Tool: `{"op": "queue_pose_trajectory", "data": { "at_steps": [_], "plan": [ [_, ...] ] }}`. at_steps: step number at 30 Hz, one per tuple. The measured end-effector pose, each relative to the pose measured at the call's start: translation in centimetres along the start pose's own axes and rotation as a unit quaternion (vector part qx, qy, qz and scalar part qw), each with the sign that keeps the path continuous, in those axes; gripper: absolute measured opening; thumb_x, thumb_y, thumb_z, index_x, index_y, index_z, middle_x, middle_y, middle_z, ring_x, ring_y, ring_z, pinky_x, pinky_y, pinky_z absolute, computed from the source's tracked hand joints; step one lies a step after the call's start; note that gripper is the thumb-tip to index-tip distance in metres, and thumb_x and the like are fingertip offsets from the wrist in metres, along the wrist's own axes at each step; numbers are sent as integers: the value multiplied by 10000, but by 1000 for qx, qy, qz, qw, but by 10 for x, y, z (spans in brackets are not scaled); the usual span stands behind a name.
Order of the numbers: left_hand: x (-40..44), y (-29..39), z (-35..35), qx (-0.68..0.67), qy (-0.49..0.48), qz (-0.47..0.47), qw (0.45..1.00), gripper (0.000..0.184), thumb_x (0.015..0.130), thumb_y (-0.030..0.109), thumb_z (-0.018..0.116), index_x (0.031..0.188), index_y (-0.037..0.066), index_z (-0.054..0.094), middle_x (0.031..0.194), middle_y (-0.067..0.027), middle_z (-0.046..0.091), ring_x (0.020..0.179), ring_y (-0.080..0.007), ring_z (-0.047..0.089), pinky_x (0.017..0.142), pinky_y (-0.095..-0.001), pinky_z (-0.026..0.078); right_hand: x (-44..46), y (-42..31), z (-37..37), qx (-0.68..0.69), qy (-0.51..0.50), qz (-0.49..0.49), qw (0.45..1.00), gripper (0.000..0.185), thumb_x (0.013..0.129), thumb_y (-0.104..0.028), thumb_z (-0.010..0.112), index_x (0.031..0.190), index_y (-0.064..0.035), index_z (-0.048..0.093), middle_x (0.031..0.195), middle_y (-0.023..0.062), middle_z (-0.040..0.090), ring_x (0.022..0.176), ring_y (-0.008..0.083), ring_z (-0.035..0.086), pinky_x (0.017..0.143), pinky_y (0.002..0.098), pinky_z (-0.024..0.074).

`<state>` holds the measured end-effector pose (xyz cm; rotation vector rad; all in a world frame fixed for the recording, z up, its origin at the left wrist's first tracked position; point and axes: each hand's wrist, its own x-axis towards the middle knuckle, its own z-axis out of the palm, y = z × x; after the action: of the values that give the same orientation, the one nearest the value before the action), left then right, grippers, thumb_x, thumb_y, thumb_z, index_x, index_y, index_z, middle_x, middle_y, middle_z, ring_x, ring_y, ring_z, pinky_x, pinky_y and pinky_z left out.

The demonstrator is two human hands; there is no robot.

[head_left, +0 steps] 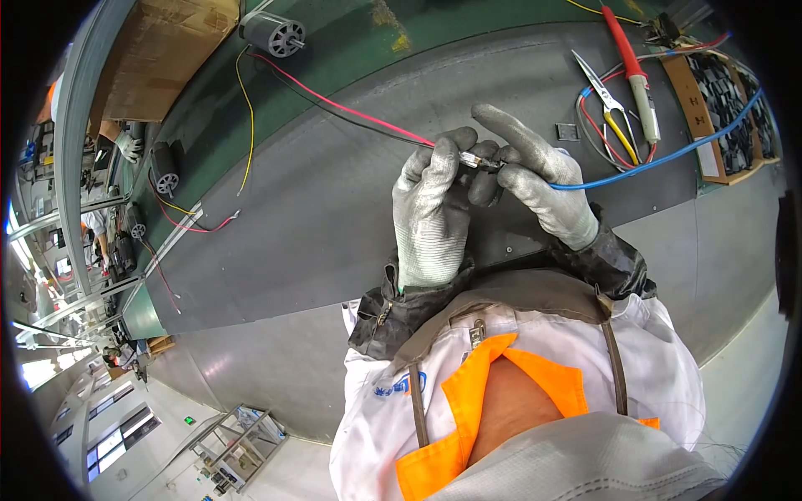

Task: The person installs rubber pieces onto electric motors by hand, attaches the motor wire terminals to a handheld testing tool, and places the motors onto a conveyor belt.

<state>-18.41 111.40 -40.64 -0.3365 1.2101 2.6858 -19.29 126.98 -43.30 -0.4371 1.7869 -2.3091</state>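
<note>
My left hand [431, 209], in a grey-coated glove, pinches a red wire [368, 115] and a black wire near their ends. Bright metal terminals [471, 159] stick out past its fingertips. Opposite them, my gloved right hand [543, 177] is closed on a small dark connector [493, 162], mostly covered by the fingers. The two hands almost meet, and whether the terminals sit inside the connector I cannot tell. A blue cable [643, 167] runs from the right into my right hand's fingers. The wires lead back to a motor [274, 35] at the upper left.
Right of my hands lie scissors [608, 102] and a red-handled soldering iron [633, 71]. A cardboard box [710, 117] of dark parts stands at the far right. More motors [165, 171] line the green bench at left, where a co-worker's gloved hand [129, 146] shows.
</note>
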Motion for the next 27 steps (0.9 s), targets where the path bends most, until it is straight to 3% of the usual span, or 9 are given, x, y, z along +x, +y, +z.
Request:
{"op": "queue_pose_trajectory", "data": {
  "at_steps": [12, 16, 18, 19, 20, 22, 25, 26, 27],
  "plan": [
    [5, -20, -17, 75, -19, 4, 997, 331, 1049, 289, 606, 1152, -16, 680, 905, -87, 696, 769, -140, 599, 714, -303, 482, 2, 8, 3, 56, 20, -16, 998, 597, 953, -22, 529, 1539, -6, 421, 1187, 88, 692, 856, 115, 672, 802, 257, 548],
    [6, -12, -17, 53, -24, 0, 998, 399, 1054, 348, 579, 1218, -12, 630, 1061, -104, 690, 872, -161, 626, 762, -317, 495, 7, 5, 9, 18, 21, 9, 1000, 606, 950, -58, 593, 1537, -50, 441, 1141, 76, 728, 798, 84, 678, 720, 244, 535],
    [22, -16, -22, 12, -68, -18, 997, 395, 1043, 361, 609, 1147, -17, 660, 933, -44, 675, 816, -125, 604, 763, -291, 491, 11, -5, 0, -43, 0, 67, 997, 639, 938, -45, 612, 1547, -50, 418, 1185, 93, 723, 876, 121, 702, 779, 264, 548],
    [27, -23, -32, 33, -36, 2, 999, 357, 1043, 356, 605, 1114, 10, 653, 970, -59, 676, 910, -162, 636, 823, -337, 514, 13, 1, -8, -102, -9, -2, 995, 674, 922, -31, 624, 1557, -65, 398, 1233, 127, 712, 994, 177, 710, 863, 314, 554],
    [30, -27, -30, -47, -21, -1, 999, 345, 1047, 344, 592, 1107, 8, 644, 1112, -134, 682, 990, -208, 634, 894, -383, 512, 13, -18, -27, -211, -57, 16, 976, 689, 891, -42, 667, 1538, -80, 434, 1285, 163, 686, 1107, 212, 690, 950, 355, 535],
    [39, -23, -37, -66, -9, -5, 998, 356, 1052, 327, 580, 1136, -14, 635, 1280, -217, 641, 1066, -245, 622, 947, -414, 498, 7, -16, -75, -376, -1, -156, 914, 623, 868, -101, 710, 1462, -70, 523, 1236, 169, 689, 1075, 265, 692, 938, 371, 536],
    [49, -22, -64, -120, -32, 19, 992, 401, 1046, 300, 585, 1252, -43, 619, 1333, -247, 616, 1195, -309, 615, 1030, -457, 488, -8, -32, -154, -631, 255, 18, 733, 537, 882, -233, 716, 1387, -98, 591, 1257, 174, 661, 1165, 354, 626, 1008, 418, 484],
    [49, -20, -62, -102, -15, 21, 994, 401, 1043, 296, 588, 1257, -42, 622, 1327, -242, 619, 1216, -319, 612, 1060, -469, 481, -13, -24, -183, -704, 313, 42, 636, 508, 886, -258, 710, 1359, -104, 608, 1221, 181, 670, 1175, 383, 608, 1007, 441, 480],
    [51, -20, -62, -106, -15, 24, 994, 401, 1043, 296, 588, 1257, -42, 622, 1327, -242, 619, 1216, -319, 612, 1060, -469, 481, -15, -18, -204, -724, 301, 100, 613, 523, 887, -323, 698, 1346, -89, 609, 1186, 184, 677, 1142, 376, 621, 974, 458, 493]
  ]
}}
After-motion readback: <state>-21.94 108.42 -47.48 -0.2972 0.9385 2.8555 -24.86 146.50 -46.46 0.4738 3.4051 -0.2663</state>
